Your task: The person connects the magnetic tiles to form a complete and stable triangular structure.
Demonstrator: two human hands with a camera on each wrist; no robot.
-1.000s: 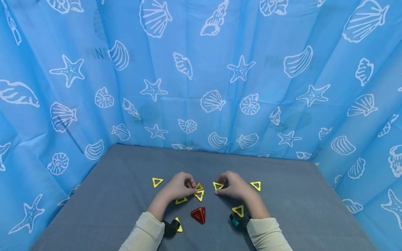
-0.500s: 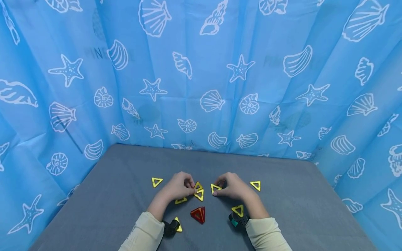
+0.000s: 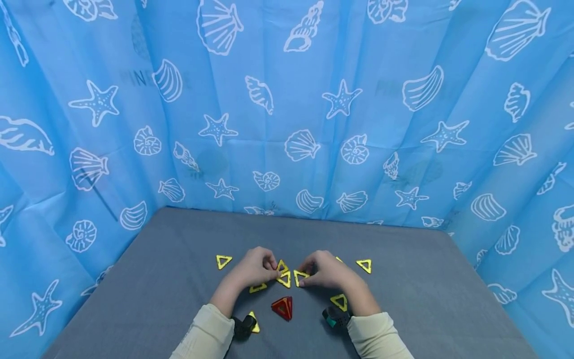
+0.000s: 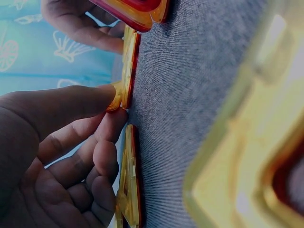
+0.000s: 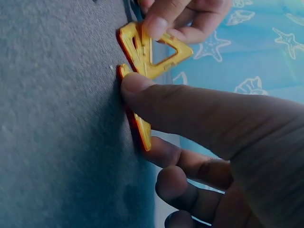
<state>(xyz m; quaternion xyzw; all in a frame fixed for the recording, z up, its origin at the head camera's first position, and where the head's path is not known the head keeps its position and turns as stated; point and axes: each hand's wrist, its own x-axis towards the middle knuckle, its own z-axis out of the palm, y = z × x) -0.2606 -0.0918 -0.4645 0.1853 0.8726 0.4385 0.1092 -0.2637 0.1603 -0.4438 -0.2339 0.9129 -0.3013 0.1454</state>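
Observation:
My left hand (image 3: pixel 254 265) pinches two joined yellow triangle magnetic tiles. One tile (image 3: pixel 287 282) lies low in front, and the other (image 3: pixel 281 263) tilts up behind it. In the right wrist view the left thumb and fingertips hold the raised tile (image 5: pixel 173 59). Just to the right, my right hand (image 3: pixel 326 271) grips another yellow triangle tile (image 5: pixel 144 132) between thumb and fingers, close over the cloth. Its near corner sits right beside the joined pair. Toward me lies a stack of dark red triangle tiles (image 3: pixel 282 308).
Loose yellow triangle tiles lie around: one at far left (image 3: pixel 218 262), one at far right (image 3: pixel 369 267), others near the right wrist (image 3: pixel 344 303), under the left wrist (image 3: pixel 256 327) and below the left hand (image 3: pixel 258 289). A blue shell-print curtain (image 3: pixel 287 114) stands behind the grey tabletop (image 3: pixel 197 234).
My right hand has moved left and slightly toward me with its yellow tile, bringing it up beside the joined pair. A tile behind that hand now shows. The left hand has stayed put.

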